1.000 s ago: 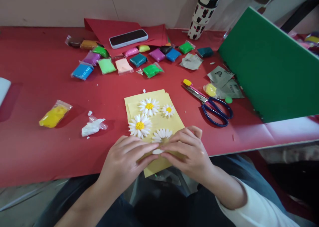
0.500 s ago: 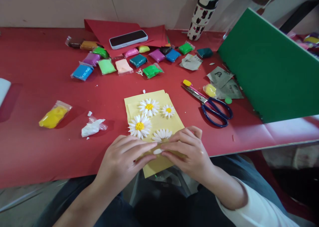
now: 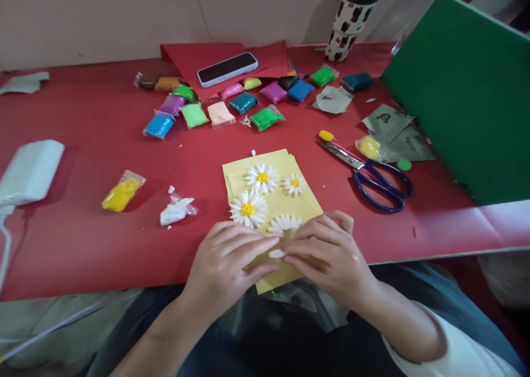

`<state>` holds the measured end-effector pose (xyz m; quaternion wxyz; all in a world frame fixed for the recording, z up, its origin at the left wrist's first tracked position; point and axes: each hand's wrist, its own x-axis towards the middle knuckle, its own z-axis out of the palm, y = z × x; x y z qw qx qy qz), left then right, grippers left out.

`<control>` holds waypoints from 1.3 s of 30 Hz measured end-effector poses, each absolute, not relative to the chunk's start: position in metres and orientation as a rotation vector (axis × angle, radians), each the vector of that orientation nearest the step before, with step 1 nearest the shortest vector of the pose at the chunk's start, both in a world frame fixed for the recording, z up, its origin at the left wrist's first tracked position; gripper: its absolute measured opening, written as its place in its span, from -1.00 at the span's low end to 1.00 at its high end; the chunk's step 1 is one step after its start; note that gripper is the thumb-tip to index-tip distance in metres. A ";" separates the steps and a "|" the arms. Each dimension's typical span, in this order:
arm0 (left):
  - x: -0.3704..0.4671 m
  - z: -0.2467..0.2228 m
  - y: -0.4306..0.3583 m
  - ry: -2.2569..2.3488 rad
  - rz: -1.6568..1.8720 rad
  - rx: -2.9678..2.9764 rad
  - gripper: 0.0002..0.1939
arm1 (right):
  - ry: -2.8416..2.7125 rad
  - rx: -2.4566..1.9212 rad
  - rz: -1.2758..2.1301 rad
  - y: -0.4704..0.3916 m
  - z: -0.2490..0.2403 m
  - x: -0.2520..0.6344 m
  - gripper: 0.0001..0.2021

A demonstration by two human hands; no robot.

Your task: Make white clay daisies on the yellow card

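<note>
Pinched at the fingertips of my right hand (image 3: pixel 327 250) is a small white clay petal (image 3: pixel 276 253), over the lower part of the yellow paper (image 3: pixel 306 205). My left hand (image 3: pixel 234 258) is just left of the petal, thumb and fingers apart, with nothing seen between them. On the paper lie a white flower with a yellow centre (image 3: pixel 262 178), a smaller one (image 3: pixel 294 184) and another (image 3: pixel 248 208) at the left. A partial ring of white petals (image 3: pixel 284 224) lies just above my fingertips, its lower side hidden or open.
Blue-handled scissors (image 3: pixel 379 186) lie right of the paper. White clay (image 3: pixel 176 210) and a yellow clay packet (image 3: pixel 122 194) are at left, near a white device (image 3: pixel 33 170). Behind are clay packets (image 3: pixel 194 115), a phone (image 3: pixel 227 69), a tumbler (image 3: pixel 351 21) and a green board (image 3: pixel 467 101).
The view has shifted left, so everything appears farther right and more of the white device shows. The petal stays in my right fingertips; my hands have barely moved relative to the paper.
</note>
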<state>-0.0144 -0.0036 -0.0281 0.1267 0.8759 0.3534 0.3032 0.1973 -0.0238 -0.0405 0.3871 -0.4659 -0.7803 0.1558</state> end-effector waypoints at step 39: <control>-0.012 -0.028 -0.004 1.077 0.903 2.496 -0.88 | -1.977 -1.172 0.394 -0.024 -0.038 0.194 -0.97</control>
